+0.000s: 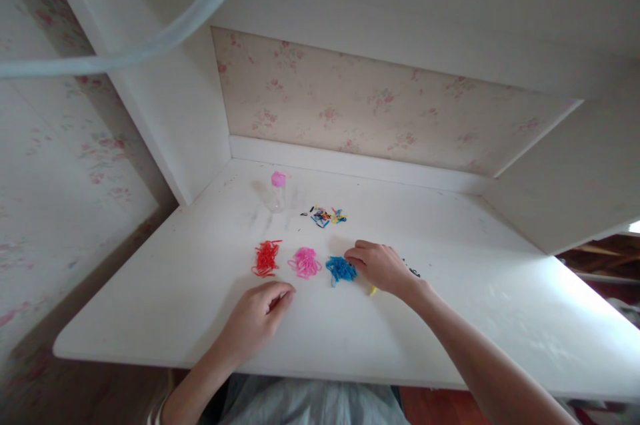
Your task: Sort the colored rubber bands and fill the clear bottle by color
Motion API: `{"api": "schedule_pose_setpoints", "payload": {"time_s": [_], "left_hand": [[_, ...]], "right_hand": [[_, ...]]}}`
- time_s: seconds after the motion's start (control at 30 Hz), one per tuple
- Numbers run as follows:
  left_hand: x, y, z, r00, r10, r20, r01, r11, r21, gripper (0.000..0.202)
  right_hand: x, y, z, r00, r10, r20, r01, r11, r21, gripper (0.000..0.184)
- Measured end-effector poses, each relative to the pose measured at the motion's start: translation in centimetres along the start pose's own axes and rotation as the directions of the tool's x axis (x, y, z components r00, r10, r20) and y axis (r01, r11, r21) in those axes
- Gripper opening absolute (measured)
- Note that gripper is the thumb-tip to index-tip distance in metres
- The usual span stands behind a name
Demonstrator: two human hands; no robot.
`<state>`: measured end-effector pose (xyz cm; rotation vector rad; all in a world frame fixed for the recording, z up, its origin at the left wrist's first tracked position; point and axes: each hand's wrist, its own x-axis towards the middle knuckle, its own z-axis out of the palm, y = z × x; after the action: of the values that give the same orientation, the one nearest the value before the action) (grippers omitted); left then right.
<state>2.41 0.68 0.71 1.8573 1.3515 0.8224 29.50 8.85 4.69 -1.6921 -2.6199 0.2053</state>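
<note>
In head view, the white desk (320, 345) ran back to a ledge under a floral panel (350, 98), w/ a L side panel (165, 91) and R side panel (565, 178) boxing it in; front edge curved by the L corner. Approx. mid-desk, L to R, sat red bands (267, 259), pink bands (305, 263) and blue bands (342, 269), narrow gaps btwn; yellow bands (373, 290) and black bands (414, 272) were partly hidden by the R hand (383, 265). Its fingertips were down, bunched narrow at the blue pile's R edge; couldn't tell if they held any. L hand (260, 315) was curled in nr the front of red & pink, contents hidden. Mixed bands (325, 215) lay behind, a clear bottle (277, 199) w/ pink top to their L; any marking too small to read. Most room: desk stretch R of black.
</note>
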Motion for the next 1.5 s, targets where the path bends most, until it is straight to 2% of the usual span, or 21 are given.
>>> {"api": "schedule_pose_setpoints", "payload": {"time_s": [0.17, 0.3, 0.4, 0.47, 0.6, 0.77, 0.9, 1.0, 1.17, 1.3, 1.5], "left_hand": [[0.0, 0.1, -0.1, 1.0, -0.01, 0.005, 0.01, 1.0, 0.011, 0.03], [0.0, 0.1, 0.0, 1.0, -0.005, 0.029, 0.004, 1.0, 0.027, 0.03], [0.0, -0.1, 0.1, 1.0, 0.004, 0.03, -0.006, 0.999, 0.04, 0.03], [0.1, -0.2, 0.2, 1.0, 0.008, 0.025, -0.009, 0.999, 0.048, 0.03], [0.1, -0.4, 0.5, 1.0, 0.011, 0.019, -0.012, 0.998, 0.066, 0.028], [0.2, -0.3, 0.6, 1.0, 0.004, 0.024, -0.006, 0.996, 0.084, 0.029], [0.2, 0.0, 0.5, 1.0, -0.001, 0.026, -0.001, 0.997, 0.079, 0.029], [0.2, 0.0, 0.4, 1.0, 0.003, 0.023, -0.004, 0.998, 0.069, 0.028], [0.2, 0.1, 0.3, 1.0, 0.007, 0.027, -0.009, 0.997, 0.077, 0.03], [0.2, 0.3, 0.3, 1.0, 0.0, 0.016, -0.001, 0.998, 0.056, 0.032], [0.1, 0.2, 0.2, 1.0, 0.005, 0.008, -0.005, 0.999, 0.051, 0.032]], "right_hand": [[-1.0, 2.5, -1.2, 0.99, 0.075, -0.118, -0.052, 0.98, 0.19, 0.029], [-2.6, 6.4, -1.6, 0.956, 0.254, -0.149, -0.206, 0.938, 0.277, 0.027], [-4.1, 9.6, -1.4, 0.922, 0.373, -0.103, -0.333, 0.9, 0.282, 0.028], [-5.0, 11.3, -1.2, 0.904, 0.415, -0.105, -0.376, 0.887, 0.268, 0.029], [-6.1, 13.0, -1.1, 0.903, 0.409, -0.131, -0.385, 0.907, 0.172, 0.03], [-5.4, 12.8, -1.0, 0.947, 0.321, 0.011, -0.32, 0.945, 0.069, 0.029], [-4.3, 12.7, -1.1, 0.963, 0.243, 0.116, -0.249, 0.968, 0.04, 0.028], [-3.8, 12.9, -1.4, 0.969, 0.231, 0.087, -0.236, 0.97, 0.056, 0.03], [-2.6, 12.4, -2.1, 0.956, 0.292, -0.017, -0.291, 0.954, 0.068, 0.033], [-0.1, 10.0, -1.8, 0.964, 0.265, -0.021, -0.264, 0.964, 0.042, 0.033], [5.1, 6.0, -0.2, 0.972, 0.236, 0.02, -0.236, 0.971, 0.017, 0.031]]}}
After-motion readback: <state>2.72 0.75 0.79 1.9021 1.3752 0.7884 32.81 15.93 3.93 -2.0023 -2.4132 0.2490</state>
